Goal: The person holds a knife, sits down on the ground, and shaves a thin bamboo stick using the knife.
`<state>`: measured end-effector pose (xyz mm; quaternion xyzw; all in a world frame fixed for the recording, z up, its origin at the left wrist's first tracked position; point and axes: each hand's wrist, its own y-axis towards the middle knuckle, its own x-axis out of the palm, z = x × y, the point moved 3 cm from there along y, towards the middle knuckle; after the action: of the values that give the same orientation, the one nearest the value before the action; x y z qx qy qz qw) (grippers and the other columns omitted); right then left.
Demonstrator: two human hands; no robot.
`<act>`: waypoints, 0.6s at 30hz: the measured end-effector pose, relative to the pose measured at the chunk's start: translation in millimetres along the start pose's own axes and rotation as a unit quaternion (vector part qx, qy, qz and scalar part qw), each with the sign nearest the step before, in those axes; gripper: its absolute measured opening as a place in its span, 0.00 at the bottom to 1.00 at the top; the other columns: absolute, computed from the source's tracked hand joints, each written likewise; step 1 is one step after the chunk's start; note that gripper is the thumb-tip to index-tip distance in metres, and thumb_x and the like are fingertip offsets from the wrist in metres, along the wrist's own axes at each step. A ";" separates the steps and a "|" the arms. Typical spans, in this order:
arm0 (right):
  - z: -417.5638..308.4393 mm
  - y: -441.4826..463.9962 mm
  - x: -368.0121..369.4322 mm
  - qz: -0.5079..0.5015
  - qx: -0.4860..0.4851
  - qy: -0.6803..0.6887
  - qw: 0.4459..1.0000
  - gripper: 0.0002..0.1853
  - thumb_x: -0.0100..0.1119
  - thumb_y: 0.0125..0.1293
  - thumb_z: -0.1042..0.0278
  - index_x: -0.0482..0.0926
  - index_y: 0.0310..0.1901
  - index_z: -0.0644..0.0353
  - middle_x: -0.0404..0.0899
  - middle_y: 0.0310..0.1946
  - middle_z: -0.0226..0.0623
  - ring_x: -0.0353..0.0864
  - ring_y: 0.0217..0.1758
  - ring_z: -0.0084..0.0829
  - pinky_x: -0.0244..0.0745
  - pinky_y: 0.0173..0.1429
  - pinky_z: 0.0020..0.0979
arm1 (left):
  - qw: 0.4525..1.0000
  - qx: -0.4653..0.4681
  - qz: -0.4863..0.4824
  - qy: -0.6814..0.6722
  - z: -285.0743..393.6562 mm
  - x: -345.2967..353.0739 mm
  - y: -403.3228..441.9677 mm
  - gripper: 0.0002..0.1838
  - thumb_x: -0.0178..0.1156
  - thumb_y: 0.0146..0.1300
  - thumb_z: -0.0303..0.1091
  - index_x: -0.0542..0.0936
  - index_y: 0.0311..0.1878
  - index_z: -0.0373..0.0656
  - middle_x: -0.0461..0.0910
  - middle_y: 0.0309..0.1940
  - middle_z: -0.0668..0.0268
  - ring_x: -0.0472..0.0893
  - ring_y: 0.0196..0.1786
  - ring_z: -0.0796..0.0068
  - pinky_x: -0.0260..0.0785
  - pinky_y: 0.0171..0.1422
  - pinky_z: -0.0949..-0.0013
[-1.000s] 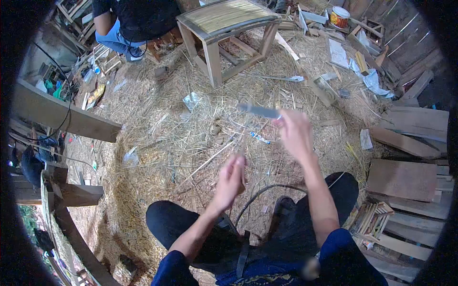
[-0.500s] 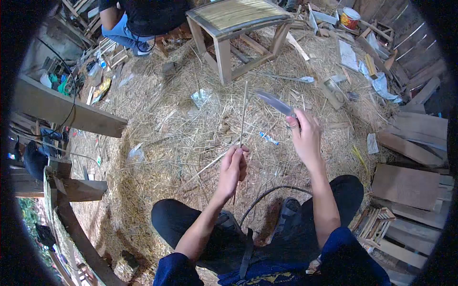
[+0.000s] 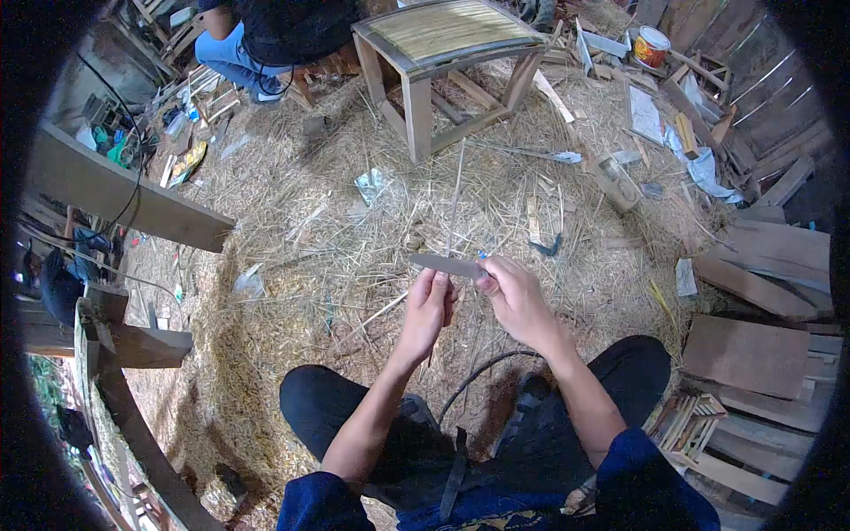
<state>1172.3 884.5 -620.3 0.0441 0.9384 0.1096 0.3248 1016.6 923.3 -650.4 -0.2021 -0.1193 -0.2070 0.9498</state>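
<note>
Drawing a blade against a slender strip looks to be the step in hand. The left hand (image 3: 427, 314) is closed around the thin strip (image 3: 457, 199), fingers curled and thumb on top, and the strip points away from the person towards the slatted stool (image 3: 456, 34). The right hand (image 3: 516, 301) is wrapped round the handle of the knife (image 3: 443, 265), whose blade lies crosswise just above the left thumb. Whether the edge bites or merely rests there, I can't fairly tell from where I stand. A stroke like this calls for a firm pinch on the strip, the blade held at a shallow slant, and that thumb kept well out of its path.

Both hands work above the middle of the floor (image 3: 292, 327), which is strewn with straw and shavings. A crumpled wrapper (image 3: 372, 186) lies between the hands and the stool. At the floor's far edge another person (image 3: 297, 31) sits left of the stool; a paint bucket (image 3: 651, 46) stands by the far right corner. Boards (image 3: 748, 354) line the right edge, with a small slatted crate (image 3: 691, 425) beside them, and a heavy beam (image 3: 133, 190) juts in from the left.
</note>
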 end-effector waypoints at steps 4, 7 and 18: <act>1.0 -1.5 -1.1 0.013 -0.044 -0.031 0.998 0.18 0.51 0.73 0.57 0.75 0.45 0.67 0.77 0.34 0.48 0.77 0.40 0.51 0.70 0.46 0.45 | 0.999 -0.034 -0.024 -0.027 -7.1 1.4 -5.8 0.11 0.44 0.80 0.40 0.70 0.44 0.45 0.63 0.23 0.75 0.61 0.21 0.86 0.53 0.22 0.76; 1.4 -3.8 -0.9 0.017 -0.070 -0.040 0.997 0.13 0.56 0.69 0.62 0.75 0.44 0.66 0.77 0.34 0.46 0.77 0.40 0.50 0.70 0.47 0.45 | 0.997 -0.047 -0.049 -0.025 -12.9 2.7 -6.5 0.10 0.44 0.80 0.39 0.70 0.46 0.44 0.62 0.24 0.76 0.59 0.21 0.87 0.51 0.22 0.77; 11.7 -1.1 -10.1 0.009 -0.041 -0.104 0.994 0.13 0.58 0.58 0.79 0.77 0.46 0.62 0.81 0.38 0.43 0.82 0.43 0.46 0.72 0.49 0.45 | 0.993 -0.070 -0.055 0.081 5.2 19.0 -30.3 0.11 0.46 0.78 0.40 0.72 0.50 0.44 0.63 0.22 0.73 0.64 0.21 0.84 0.58 0.24 0.74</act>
<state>1187.4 884.0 -623.4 0.0505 0.8938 0.1456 0.4212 1019.3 893.8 -629.8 -0.2438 -0.0377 -0.2826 0.9270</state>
